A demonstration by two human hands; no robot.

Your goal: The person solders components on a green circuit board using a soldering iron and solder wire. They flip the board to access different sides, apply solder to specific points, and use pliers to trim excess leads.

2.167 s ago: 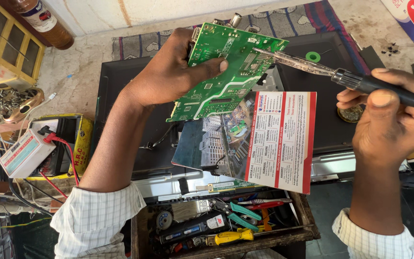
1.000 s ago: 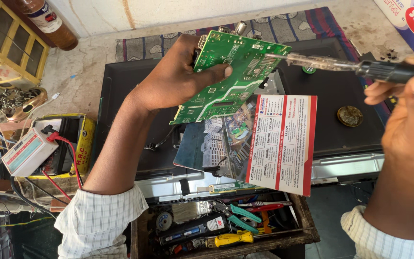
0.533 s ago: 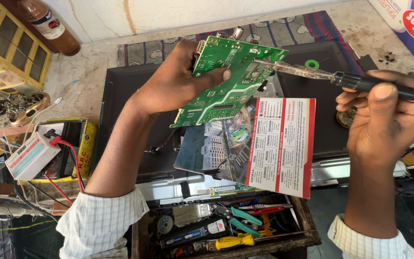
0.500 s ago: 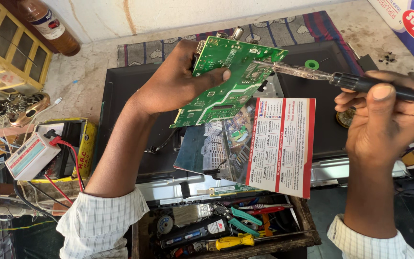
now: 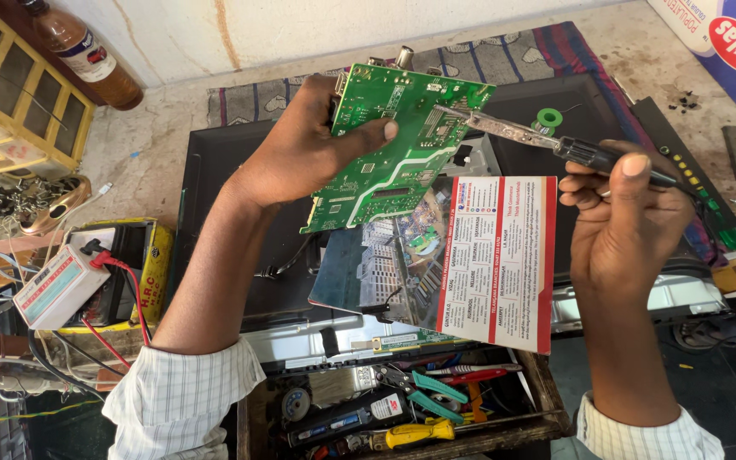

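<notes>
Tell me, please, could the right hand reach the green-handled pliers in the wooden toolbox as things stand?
Probably not freely: the right hand is wrapped round the black-handled soldering iron. The green-handled pliers lie uncovered in the wooden toolbox below that wrist, so the path looks open.

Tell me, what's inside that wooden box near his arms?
The wooden box holds teal-handled pliers, a yellow-handled tool and a brush. The printed card covers its far edge.
</notes>
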